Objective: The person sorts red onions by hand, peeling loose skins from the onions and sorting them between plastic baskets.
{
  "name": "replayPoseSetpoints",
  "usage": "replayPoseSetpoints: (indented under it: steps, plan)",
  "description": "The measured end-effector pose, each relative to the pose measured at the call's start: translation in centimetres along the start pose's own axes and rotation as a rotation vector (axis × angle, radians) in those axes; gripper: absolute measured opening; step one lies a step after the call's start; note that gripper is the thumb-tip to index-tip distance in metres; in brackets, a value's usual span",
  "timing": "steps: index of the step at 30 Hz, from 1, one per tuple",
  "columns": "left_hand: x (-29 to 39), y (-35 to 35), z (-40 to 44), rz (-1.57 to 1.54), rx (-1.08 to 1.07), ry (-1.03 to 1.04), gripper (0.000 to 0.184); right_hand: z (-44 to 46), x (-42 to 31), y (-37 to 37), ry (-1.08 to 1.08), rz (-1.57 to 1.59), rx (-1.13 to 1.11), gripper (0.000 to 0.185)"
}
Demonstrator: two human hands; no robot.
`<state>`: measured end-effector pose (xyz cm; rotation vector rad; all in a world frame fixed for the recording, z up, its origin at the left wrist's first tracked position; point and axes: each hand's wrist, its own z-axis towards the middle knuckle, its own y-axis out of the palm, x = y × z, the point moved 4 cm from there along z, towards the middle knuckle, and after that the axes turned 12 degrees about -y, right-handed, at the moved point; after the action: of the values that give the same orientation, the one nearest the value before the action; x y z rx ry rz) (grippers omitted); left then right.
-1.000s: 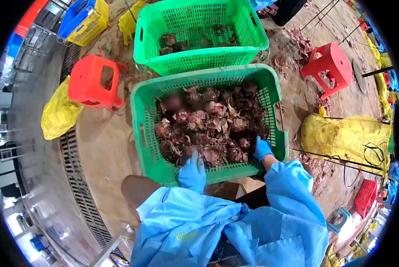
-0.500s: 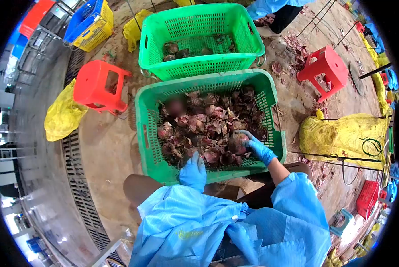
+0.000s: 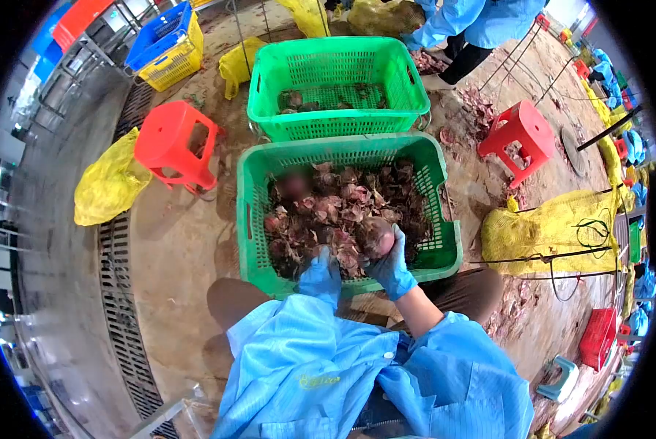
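Note:
A green crate (image 3: 249,263) stands in front of my knees, filled with reddish-purple bulbs that look like red onions (image 3: 328,208) with loose papery skins. My right hand (image 3: 392,272), in a blue glove, is closed round a large round red onion (image 3: 375,236) above the near right part of the pile. Beside it, my left hand (image 3: 321,278), also gloved in blue, reaches over the crate's near rim with its fingers against the pile. Its fingertips are partly hidden among the bulbs, and I cannot make out what they hold.
Behind stands a brighter green crate (image 3: 335,126) with a few bulbs in it. Red stools (image 3: 173,139) flank the crates on both sides. Yellow mesh bags (image 3: 548,233) lie left and right. A floor drain (image 3: 123,293) runs along the left. A co-worker's blue sleeve (image 3: 445,22) shows at the back.
My right hand has moved left and toward me, lifting the onion and turning it. My left hand remains near the front rim. The whole view has shifted slightly.

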<state>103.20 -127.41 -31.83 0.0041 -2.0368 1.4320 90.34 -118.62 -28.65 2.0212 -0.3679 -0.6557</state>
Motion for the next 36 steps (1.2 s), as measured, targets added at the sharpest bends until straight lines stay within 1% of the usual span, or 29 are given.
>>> replayPoseSetpoints:
  steps: [1, 2, 3, 4, 5, 6, 7, 8, 10, 13, 14, 15, 16, 17, 18, 19, 20, 21, 23, 24, 25, 27, 28, 29, 31, 32, 33, 35, 36]
  plan:
    - [0.5, -0.7, -0.1, 0.051, -0.132, -0.111, 0.041, 0.2, 0.2, -0.1, -0.001, -0.008, -0.009, 0.06]
    - [0.8, -0.9, 0.4, 0.043, -0.123, -0.106, 0.041, 0.6, 0.8, -0.3, 0.081, 0.17, 0.019, 0.062]
    - [1.3, -1.1, 1.2, -0.206, -0.186, -0.064, 0.042, 1.0, 1.2, -0.5, 0.162, 0.351, 0.046, 0.063]
    - [1.7, -1.3, 1.8, -0.453, -0.252, -0.02, 0.044, 0.5, 1.2, 0.2, 0.286, 0.451, 0.044, 0.066]
    - [1.9, -1.6, 2.2, -0.698, -0.322, 0.017, 0.045, 0.6, 1.4, -0.2, 0.284, 0.451, 0.043, 0.066]
    - [2.0, -1.8, 2.4, -0.945, -0.391, 0.05, 0.047, 0.9, 1.7, -1.0, 0.255, 0.317, 0.062, 0.067]
    - [2.1, -2.0, 2.6, -1.192, -0.455, 0.084, 0.049, 0.8, 1.9, -1.6, 0.264, 0.281, 0.064, 0.068]
    - [2.8, -2.7, 2.7, -1.193, -0.45, 0.082, 0.049, 0.7, 2.0, -1.9, 0.274, 0.246, 0.066, 0.069]
    - [5.7, -4.0, 1.9, -1.107, -0.638, 0.244, 0.061, 0.9, 2.4, -2.5, 0.298, 0.153, 0.062, 0.07]
    - [6.3, -2.9, 2.0, -1.057, -0.62, 0.302, 0.063, 0.6, 3.2, -2.4, 0.34, 0.051, 0.068, 0.072]
    - [6.1, -2.4, 2.1, -1.1, -0.631, 0.24, 0.063, 0.4, 3.2, -2.2, 0.298, -0.024, 0.058, 0.072]
    - [5.9, -2.1, 2.0, -1.099, -0.634, 0.246, 0.063, 0.1, 3.1, -1.9, 0.256, -0.099, 0.05, 0.071]
    - [5.5, -1.7, 1.9, -1.211, -0.651, 0.175, 0.062, -0.2, 2.9, -1.9, 0.195, -0.206, 0.035, 0.07]
    - [5.2, -1.5, 1.8, -1.321, -0.666, 0.098, 0.061, -0.1, 2.9, -2.1, 0.194, -0.207, 0.036, 0.07]
    - [4.9, -1.2, 1.6, -1.385, -0.646, 0.018, 0.058, 0.0, 2.9, -2.2, 0.161, -0.331, -0.016, 0.074]
    - [4.8, -1.1, 1.3, -1.383, -0.644, 0.016, 0.058, 0.1, 3.0, -2.2, 0.129, -0.453, -0.069, 0.077]
    - [4.5, -1.2, 1.0, -1.445, -0.586, 0.01, 0.057, 0.1, 2.8, -2.0, 0.075, -0.522, -0.176, 0.076]
    - [4.2, -1.4, 0.8, -1.506, -0.526, 0.003, 0.056, 0.2, 2.8, -2.9, 0.081, -0.519, -0.176, 0.076]
    - [3.9, -1.7, 0.7, -1.465, -0.522, 0.015, 0.053, 0.9, 2.7, -5.0, 0.096, -0.534, -0.056, 0.061]
    - [3.8, -1.9, 0.7, -1.461, -0.506, 0.031, 0.052, -1.5, 1.7, -0.8, 0.071, -0.56, -0.096, 0.056]
    - [3.8, -2.1, 0.7, -1.455, -0.491, 0.045, 0.051, -2.1, 1.9, 0.4, 0.072, -0.559, -0.097, 0.056]
    - [4.1, -2.9, 0.1, -1.388, -0.532, 0.023, 0.052, -3.0, 2.0, 1.8, -0.048, -0.739, -0.079, 0.052]
    - [4.4, -3.1, 0.0, -1.321, -0.571, 0.006, 0.053, -3.7, 2.2, 2.8, -0.055, -0.673, -0.056, 0.053]
    - [4.2, -3.2, 0.1, -1.317, -0.574, 0.011, 0.053, -3.3, 2.4, 2.1, -0.06, -0.669, -0.057, 0.053]
    - [3.5, -2.6, 0.3, -1.309, -0.72, 0.058, 0.058, -2.2, 2.8, 0.5, -0.087, -0.506, -0.146, 0.05]
    - [3.2, -2.6, 0.6, -1.214, -0.667, 0.151, 0.057, -2.3, 3.3, 0.6, -0.03, -0.406, -0.168, 0.047]
    - [2.6, -2.3, 0.7, -1.213, -0.667, 0.154, 0.057, -2.3, 3.4, 0.2, -0.032, -0.405, -0.169, 0.047]
    - [1.2, -1.6, 0.5, -1.067, -0.527, 0.156, 0.052, -2.1, 4.1, -2.5, 0.063, -0.311, 0.086, 0.047]
    - [1.0, -1.6, 1.1, -1.072, -0.321, 0.258, 0.045, -1.8, 4.3, -3.3, 0.025, -0.328, 0.026, 0.047]
